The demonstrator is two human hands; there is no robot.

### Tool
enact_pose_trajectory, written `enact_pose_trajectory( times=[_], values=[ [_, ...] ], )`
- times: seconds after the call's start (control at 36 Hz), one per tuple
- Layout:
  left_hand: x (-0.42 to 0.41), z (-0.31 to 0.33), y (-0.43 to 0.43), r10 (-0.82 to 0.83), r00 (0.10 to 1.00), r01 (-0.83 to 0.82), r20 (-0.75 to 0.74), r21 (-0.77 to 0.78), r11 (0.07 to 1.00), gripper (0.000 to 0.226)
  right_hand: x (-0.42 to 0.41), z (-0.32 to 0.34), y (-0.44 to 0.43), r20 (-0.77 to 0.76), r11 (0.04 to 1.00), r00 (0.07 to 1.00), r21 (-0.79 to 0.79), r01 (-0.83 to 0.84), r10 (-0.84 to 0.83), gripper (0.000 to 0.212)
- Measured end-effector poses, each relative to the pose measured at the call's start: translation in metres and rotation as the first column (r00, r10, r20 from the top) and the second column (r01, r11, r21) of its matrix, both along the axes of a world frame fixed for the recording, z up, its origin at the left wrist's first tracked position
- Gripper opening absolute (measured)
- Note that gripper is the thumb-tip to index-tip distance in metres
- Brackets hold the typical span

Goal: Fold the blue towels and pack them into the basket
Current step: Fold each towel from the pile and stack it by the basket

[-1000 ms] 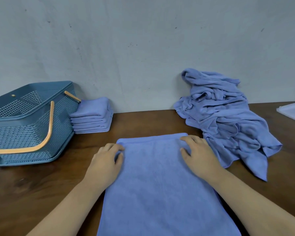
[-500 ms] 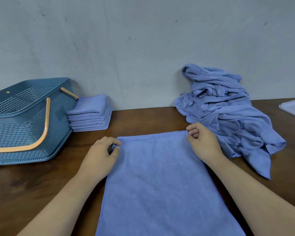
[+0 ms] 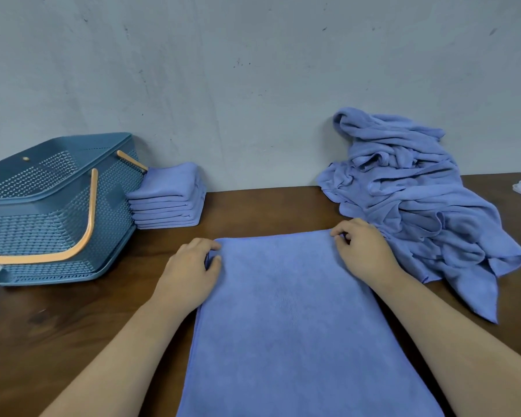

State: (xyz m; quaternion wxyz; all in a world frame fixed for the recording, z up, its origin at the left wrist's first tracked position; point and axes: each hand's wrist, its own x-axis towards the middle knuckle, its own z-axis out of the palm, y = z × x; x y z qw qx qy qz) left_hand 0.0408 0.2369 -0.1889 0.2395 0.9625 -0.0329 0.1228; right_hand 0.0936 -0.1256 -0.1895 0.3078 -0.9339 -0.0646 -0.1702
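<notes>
Towel [image 3: 286,311] lies flat at the near edge of the table [image 3: 73,326]; left hand [image 3: 190,266] pinches its far left corner, right hand [image 3: 364,251] pinches its far right corner. Basket [image 3: 57,212] stands at the left edge.

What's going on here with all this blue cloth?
A person is folding blue towels. The left hand and right hand each pinch a far corner of the spread towel lying flat on the wooden table. A stack of folded towels sits beside the basket at the left, and a heap of unfolded ones waits at the right.
</notes>
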Motion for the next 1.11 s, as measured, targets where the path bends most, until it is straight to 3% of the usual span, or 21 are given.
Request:
enact_pose_trajectory(
  times=[0.25,0.39,0.56,0.61,0.69,0.78,0.83,1.11],
  values=[
    [0.003,0.0,0.0,0.017,0.999,-0.015,0.03,-0.078,0.997,0.035,-0.004,0.004,0.003,-0.031,0.998,0.999,-0.064,0.025,-0.027,0.029],
    [0.007,-0.003,-0.003,0.044,0.998,-0.041,-0.042,0.071,0.997,0.044,-0.003,0.004,0.004,-0.041,0.989,0.998,-0.139,0.04,-0.046,0.031],
    [0.007,-0.003,-0.002,0.051,0.996,-0.046,-0.068,0.074,0.996,0.044,-0.008,0.006,0.002,-0.047,0.967,0.996,-0.245,0.068,-0.082,0.03],
    [0.007,-0.003,0.0,0.049,0.996,-0.048,-0.075,0.022,0.999,0.042,-0.013,0.01,0.002,0.004,0.955,0.996,-0.284,0.082,-0.085,0.03],
    [0.007,-0.001,0.005,0.036,0.995,-0.054,-0.095,-0.195,0.979,0.04,-0.022,0.016,0.007,0.123,0.964,0.992,-0.264,0.019,0.013,0.031],
    [0.007,0.003,0.008,0.015,0.995,-0.053,-0.102,-0.383,0.922,0.043,-0.03,0.015,0.019,-0.041,0.957,0.971,-0.164,-0.24,0.236,0.035],
    [0.009,0.004,0.01,0.015,0.992,-0.07,-0.122,-0.454,0.888,0.047,-0.033,0.01,0.026,-0.17,0.91,0.943,-0.261,-0.322,0.285,0.044],
    [0.012,0.002,0.009,0.091,0.992,-0.12,-0.091,-0.384,0.915,0.045,-0.031,0.009,0.028,-0.274,0.848,0.926,-0.395,-0.353,0.258,0.053]
  ],
)
